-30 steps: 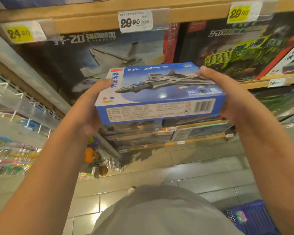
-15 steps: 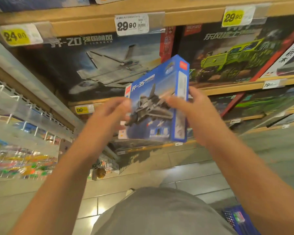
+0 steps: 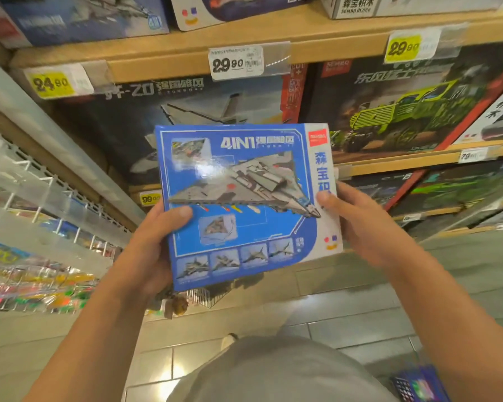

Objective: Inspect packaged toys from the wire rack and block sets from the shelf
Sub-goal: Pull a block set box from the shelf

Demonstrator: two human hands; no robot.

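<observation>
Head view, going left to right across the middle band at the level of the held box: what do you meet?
Wire rack → left hand gripping the box's left edge → blue 4-in-1 jet block box → right hand holding its right edge → green truck set on the shelf behind.

Showing bright blue across the face of the block set box [image 3: 244, 204], with a white strip down its right side, a red logo patch, blue characters, and a grey jet printed in the middle. Glowing yellow on two price tags [image 3: 51, 82], printed in black digits; staying white on the middle price tag [image 3: 235, 62]. Running pale tan along the wooden shelf [image 3: 163, 50]. Displaying lime green on the truck box [image 3: 413, 108], against a dark ground with a red edge. Lying grey in square tiles across the floor [image 3: 346, 314]. Peeking purple-blue at the basket [image 3: 418, 385].
</observation>
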